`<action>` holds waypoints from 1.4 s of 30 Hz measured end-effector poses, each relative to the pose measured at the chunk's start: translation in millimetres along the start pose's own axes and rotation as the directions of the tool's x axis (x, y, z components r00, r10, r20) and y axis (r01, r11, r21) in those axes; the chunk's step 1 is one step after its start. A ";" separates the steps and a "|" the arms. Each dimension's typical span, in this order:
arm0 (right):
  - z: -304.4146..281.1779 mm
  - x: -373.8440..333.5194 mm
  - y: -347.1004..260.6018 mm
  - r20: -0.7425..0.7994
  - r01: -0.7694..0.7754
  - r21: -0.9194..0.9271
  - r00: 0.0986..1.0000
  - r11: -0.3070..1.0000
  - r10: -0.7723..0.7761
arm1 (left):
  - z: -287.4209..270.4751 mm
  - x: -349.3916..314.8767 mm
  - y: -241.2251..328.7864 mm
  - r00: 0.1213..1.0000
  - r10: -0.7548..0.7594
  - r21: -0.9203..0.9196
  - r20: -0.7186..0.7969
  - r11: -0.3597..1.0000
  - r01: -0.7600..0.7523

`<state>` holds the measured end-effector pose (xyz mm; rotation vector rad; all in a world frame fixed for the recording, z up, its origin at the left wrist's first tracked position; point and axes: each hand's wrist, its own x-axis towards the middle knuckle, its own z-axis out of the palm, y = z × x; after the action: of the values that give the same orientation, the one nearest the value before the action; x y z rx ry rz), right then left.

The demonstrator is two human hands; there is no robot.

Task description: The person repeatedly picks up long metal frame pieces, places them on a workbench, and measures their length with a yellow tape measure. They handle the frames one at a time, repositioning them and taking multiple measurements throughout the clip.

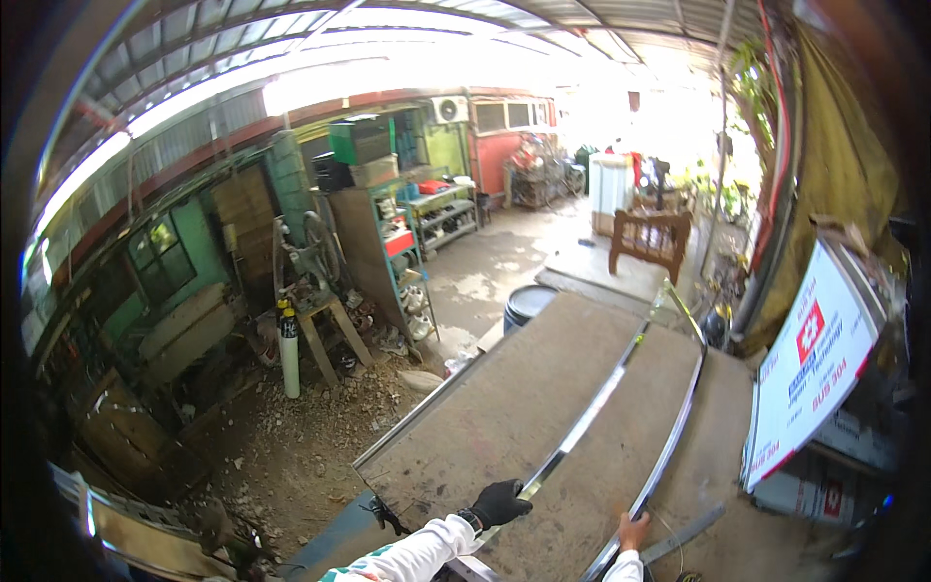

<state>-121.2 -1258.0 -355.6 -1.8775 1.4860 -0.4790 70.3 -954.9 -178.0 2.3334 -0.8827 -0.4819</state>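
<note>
While gloved left hand (499, 502) grips metal strip (582, 422) | bare right hand (632, 532) clasps second strip (674, 436)

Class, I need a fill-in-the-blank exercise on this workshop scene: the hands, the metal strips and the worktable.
1. The left hand wears a ____ glove.
2. The right hand is ____, with no glove, and grips the right metal strip.
3. Both hands hold long shiny metal strips, the left metal strip among them, that lie on a large brown ____.
4. On the ground left of the worktable stands a white gas ____.

Missing words: black; bare; worktable; cylinder
</note>
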 end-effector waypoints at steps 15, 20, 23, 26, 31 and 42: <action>136.6 -270.2 -147.0 0.774 -0.734 0.540 0.626 0.412 0.101 | -245.3 -257.0 -86.5 0.992 0.089 0.214 0.086 0.971 -0.106; 167.1 -358.6 -212.9 0.698 -0.617 0.676 0.711 0.402 -0.081 | -305.8 -385.6 -173.4 0.945 0.292 0.084 -0.148 0.956 -0.282; 166.6 -380.0 -254.8 0.526 -0.445 0.825 0.830 0.348 -0.187 | -309.7 -472.7 -242.8 0.969 0.182 0.031 -0.165 0.983 -0.180; 168.3 -397.1 -318.1 0.443 -0.395 0.888 0.873 0.235 -0.204 | -296.0 -548.6 -301.9 0.957 0.125 0.070 -0.261 0.991 -0.111; 180.5 -476.3 -417.1 0.322 -0.244 0.938 0.876 0.245 -0.360 | -266.2 -604.4 -304.7 0.840 0.099 0.196 -0.534 0.981 0.008; 224.9 -567.1 -562.4 0.355 -0.140 0.925 0.647 0.352 -0.675 | -352.1 -596.5 -283.6 0.513 -0.022 -0.033 -0.858 0.999 -0.012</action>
<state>262.3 -591.3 -44.2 -1.0999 0.1198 -0.4941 -39.8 -231.8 -19.4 2.1104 -0.3409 0.6686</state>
